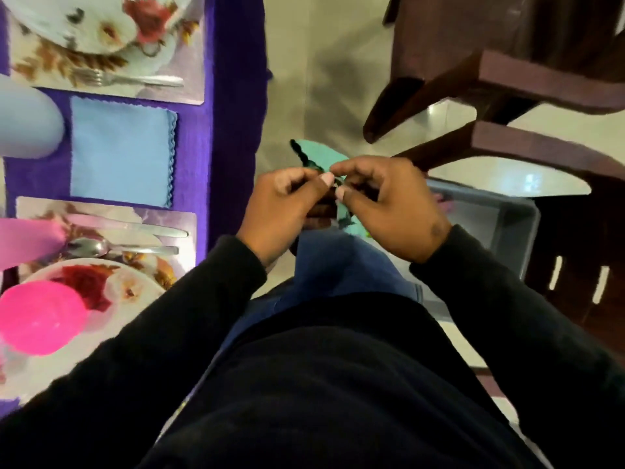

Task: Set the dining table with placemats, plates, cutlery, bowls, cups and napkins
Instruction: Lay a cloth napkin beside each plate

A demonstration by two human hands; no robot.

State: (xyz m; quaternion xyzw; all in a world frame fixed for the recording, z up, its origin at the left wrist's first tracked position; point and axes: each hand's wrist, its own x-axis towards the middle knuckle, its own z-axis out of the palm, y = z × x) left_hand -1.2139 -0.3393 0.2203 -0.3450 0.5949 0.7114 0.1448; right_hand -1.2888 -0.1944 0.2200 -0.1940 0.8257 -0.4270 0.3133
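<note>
Pale tiled floor [341,82] below, dark wooden chair [527,76] at right, grey bin [507,228] on the floor just beside it; purple-clothed table [233,106] runs down the left edge. Head view: both hands meet over the floor, off the table. Left hand [284,204] and right hand [389,208] both pinch a teal napkin [324,157] with curled fingers, thumbs nearly touching, cloth bunched between them with a dark scalloped edge showing. On the table: a blue napkin [121,154] flat between two placemats, far floral plate [111,25] with fork [132,79], near plate [101,286] carrying a pink bowl [40,316], spoon [118,247] and knife [135,228] beside it, pink cup [27,242] and pale cup [27,120] at the left edge. Likely step: unfolding or refolding the teal napkin before placing. Risk: held over open floor by fingertip pinches, so a slip drops it on the floor or into the bin; an uneven fold would not match the blue one.
</note>
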